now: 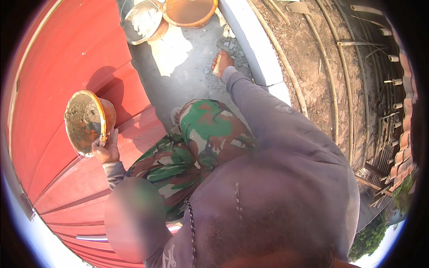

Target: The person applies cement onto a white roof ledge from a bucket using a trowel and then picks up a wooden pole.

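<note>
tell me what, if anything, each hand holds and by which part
Left hand: the bowl, by its rim. Right hand: a pale handle-like piece, of what is unclear.

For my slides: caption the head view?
Left hand holding an orange bowl of brownish mix, right hand around a pale object.

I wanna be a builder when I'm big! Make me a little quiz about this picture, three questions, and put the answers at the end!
1. Fill the gap: the orange bowl is held by the person's ____ hand.
2. True or false: the person's trousers are plain blue.
3. Short answer: what lies on the ground just beyond the closed right hand?

Key:
1. Left. The left hand is at the bowl's rim.
2. False. They have a camouflage pattern with green and brown patches.
3. Grey lumps of rubble.
</note>
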The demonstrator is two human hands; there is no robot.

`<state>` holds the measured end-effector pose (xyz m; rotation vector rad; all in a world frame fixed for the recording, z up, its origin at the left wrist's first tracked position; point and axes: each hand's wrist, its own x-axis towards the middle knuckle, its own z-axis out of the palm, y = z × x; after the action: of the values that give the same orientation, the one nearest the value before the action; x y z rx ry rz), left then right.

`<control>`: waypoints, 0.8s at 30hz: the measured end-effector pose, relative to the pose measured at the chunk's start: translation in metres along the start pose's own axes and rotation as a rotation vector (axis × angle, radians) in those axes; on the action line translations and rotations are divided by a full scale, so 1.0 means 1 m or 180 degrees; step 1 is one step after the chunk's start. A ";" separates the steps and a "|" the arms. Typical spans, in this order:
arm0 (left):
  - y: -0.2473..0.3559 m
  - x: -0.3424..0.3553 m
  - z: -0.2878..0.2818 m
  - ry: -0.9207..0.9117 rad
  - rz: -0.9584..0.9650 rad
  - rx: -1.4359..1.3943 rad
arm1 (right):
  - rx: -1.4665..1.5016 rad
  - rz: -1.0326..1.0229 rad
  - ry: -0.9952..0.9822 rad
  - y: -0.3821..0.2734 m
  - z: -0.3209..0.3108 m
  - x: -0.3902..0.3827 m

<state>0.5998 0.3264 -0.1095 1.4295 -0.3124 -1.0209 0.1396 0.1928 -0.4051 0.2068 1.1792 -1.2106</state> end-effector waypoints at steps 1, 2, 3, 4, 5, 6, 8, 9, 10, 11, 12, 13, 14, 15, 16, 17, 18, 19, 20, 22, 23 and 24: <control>0.000 -0.002 -0.007 0.0008 0.0018 -0.0029 | -0.0014 0.0082 0.0116 0.007 -0.003 -0.031; 0.001 -0.003 -0.008 -0.0026 0.0027 -0.0046 | -0.0027 0.0110 0.0134 0.015 -0.019 -0.049; 0.000 -0.004 0.002 0.0033 0.0000 -0.0042 | -0.0054 0.0119 0.0187 0.020 -0.041 -0.063; 0.003 -0.009 0.009 0.0121 0.0013 -0.0017 | -0.0260 0.0198 0.0278 0.027 -0.058 -0.080; 0.005 -0.007 0.005 0.0053 -0.0032 -0.0077 | -0.0474 0.0266 0.0364 0.031 -0.072 -0.097; 0.005 -0.004 0.002 0.0041 -0.0020 -0.0113 | -0.0782 0.0196 0.0323 0.029 -0.085 -0.110; 0.000 0.002 -0.001 0.0018 -0.0040 -0.0163 | -0.1396 0.0081 0.0276 0.022 -0.111 -0.140; 0.001 0.006 -0.008 0.0013 -0.0028 -0.0192 | -0.1883 0.0034 0.0035 0.025 -0.126 -0.150; 0.000 0.000 -0.007 0.0058 -0.0036 -0.0190 | -0.2361 -0.0028 -0.0214 0.026 -0.140 -0.159; 0.002 -0.003 0.003 0.0062 -0.0022 -0.0207 | -0.2815 -0.0136 -0.0480 0.024 -0.149 -0.162; 0.003 -0.008 0.009 0.0069 -0.0003 -0.0224 | -0.3234 -0.0318 -0.0819 0.030 -0.163 -0.162; 0.005 -0.010 0.012 0.0155 -0.0010 -0.0248 | -0.3641 -0.0524 -0.1157 0.044 -0.184 -0.154; 0.006 -0.014 0.013 0.0162 -0.0003 -0.0209 | -0.4042 -0.0729 -0.1496 0.062 -0.208 -0.146; 0.004 -0.014 0.016 0.0151 -0.0011 -0.0181 | -0.3587 0.0180 -0.1598 0.076 -0.228 -0.130; 0.005 -0.013 0.020 0.0137 -0.0013 -0.0144 | -0.3524 0.0114 -0.1427 0.095 -0.250 -0.116; -0.001 -0.005 0.021 0.0033 -0.0083 -0.0161 | -0.3471 0.0023 -0.1210 0.111 -0.272 -0.102; -0.002 0.001 0.012 -0.0018 -0.0083 -0.0153 | -0.3579 -0.0157 -0.1052 0.113 -0.266 -0.100; -0.003 0.006 0.005 -0.0071 -0.0099 -0.0154 | -0.3691 -0.0338 -0.0862 0.111 -0.260 -0.100; 0.003 0.001 -0.007 -0.0037 -0.0033 -0.0141 | -0.3976 -0.0607 -0.0715 0.096 -0.227 -0.116; 0.001 0.005 -0.010 -0.0118 -0.0027 -0.0173 | -0.4226 -0.1011 -0.0251 0.079 -0.198 -0.136; -0.002 0.004 -0.003 -0.0062 -0.0034 -0.0205 | -0.4197 -0.1129 -0.0018 0.075 -0.195 -0.136; -0.004 0.002 0.003 -0.0005 -0.0040 -0.0237 | -0.4163 -0.1246 0.0212 0.070 -0.192 -0.135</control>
<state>0.5976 0.3238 -0.1130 1.3652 -0.2643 -1.0338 0.0981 0.4341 -0.4143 -1.0002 1.8857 -0.5340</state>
